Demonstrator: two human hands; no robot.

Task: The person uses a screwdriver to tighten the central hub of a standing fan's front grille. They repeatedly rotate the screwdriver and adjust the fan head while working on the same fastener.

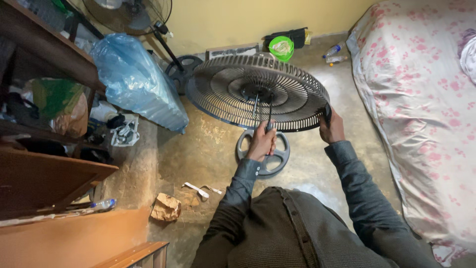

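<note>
A round black wire fan guard (258, 92) is held flat above the floor. My right hand (331, 126) grips its rim at the right edge. My left hand (262, 141) is closed on a screwdriver (269, 111) whose thin shaft points up into the guard's central hub. Below the guard, a grey round fan base (267, 161) lies on the concrete floor, partly hidden by my left hand.
A standing fan (130, 15) with a dark round base (182, 69) is at the back left beside a blue plastic bag (134, 79). Wooden shelves (44, 149) line the left. A bed with a floral sheet (421, 109) fills the right. A green bowl (281, 47) and bottles (333, 53) sit by the wall.
</note>
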